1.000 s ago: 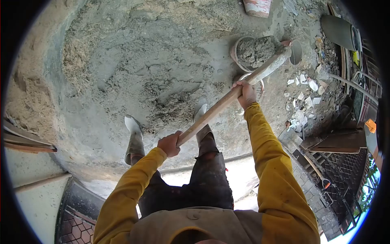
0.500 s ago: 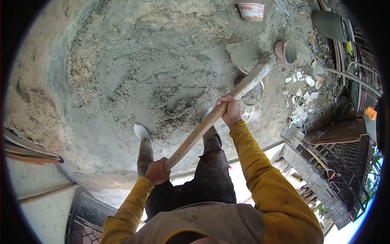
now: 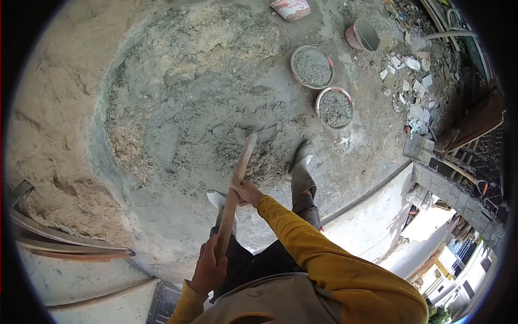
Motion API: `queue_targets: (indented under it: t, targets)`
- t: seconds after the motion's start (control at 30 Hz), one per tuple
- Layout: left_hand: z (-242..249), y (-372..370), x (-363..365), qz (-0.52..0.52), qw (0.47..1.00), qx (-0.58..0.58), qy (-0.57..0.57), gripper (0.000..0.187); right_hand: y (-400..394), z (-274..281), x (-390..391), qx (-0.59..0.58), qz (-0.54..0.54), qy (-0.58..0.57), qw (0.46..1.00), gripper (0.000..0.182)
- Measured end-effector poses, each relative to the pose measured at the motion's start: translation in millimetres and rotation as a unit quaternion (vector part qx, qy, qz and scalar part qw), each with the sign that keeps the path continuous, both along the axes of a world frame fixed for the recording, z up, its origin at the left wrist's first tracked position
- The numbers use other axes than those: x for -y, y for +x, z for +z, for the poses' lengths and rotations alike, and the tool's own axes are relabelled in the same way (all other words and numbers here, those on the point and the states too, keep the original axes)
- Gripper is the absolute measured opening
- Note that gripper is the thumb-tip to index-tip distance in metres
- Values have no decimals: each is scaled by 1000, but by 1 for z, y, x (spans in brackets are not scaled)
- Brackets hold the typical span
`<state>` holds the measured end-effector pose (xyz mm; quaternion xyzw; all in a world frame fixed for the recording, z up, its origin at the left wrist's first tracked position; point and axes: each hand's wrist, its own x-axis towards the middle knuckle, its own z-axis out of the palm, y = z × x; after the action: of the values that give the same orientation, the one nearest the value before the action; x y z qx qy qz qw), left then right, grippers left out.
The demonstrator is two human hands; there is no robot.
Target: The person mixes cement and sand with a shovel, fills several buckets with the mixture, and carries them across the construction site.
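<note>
Both hands clench the shovel handle (image 3: 236,186): your right hand (image 3: 245,193) at mid-shaft, your left hand (image 3: 209,270) at the end. The blade is buried in the mortar pile (image 3: 232,140) centre-ground, near 2 filled buckets (image 3: 312,67). Drive low, lift with your legs.

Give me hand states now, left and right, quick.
Left hand: closed around the lower end of the wooden handle.
Right hand: closed on the same handle, farther up toward the mortar pile.
</note>
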<state>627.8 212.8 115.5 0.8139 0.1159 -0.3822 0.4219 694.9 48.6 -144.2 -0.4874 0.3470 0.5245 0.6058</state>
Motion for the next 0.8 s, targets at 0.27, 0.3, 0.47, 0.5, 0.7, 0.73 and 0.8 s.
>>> queue_targets:
  t: [0.27,0.3,0.47,0.5,0.7,0.73,0.8]
  targets:
    - [-1,6,19,103,971,-64,206,31,60,-70,234,238,87,-85,964,25]
    - [-4,4,15,111,967,-78,217,28,74,-51,282,163,5,-90,982,22]
    - [-24,-14,3,104,966,-74,225,24,65,-50,540,102,-141,-307,936,17]
    - [-22,-10,10,100,967,-72,225,24,59,-47,583,86,-167,-367,911,18]
    - [-16,5,26,154,942,-127,272,19,91,-6,687,84,-350,-375,854,21]
    - [-14,5,29,159,941,-129,271,19,101,0,681,83,-300,-388,867,21]
    - [-18,4,27,182,929,-166,276,19,126,9,653,85,-196,-388,896,21]
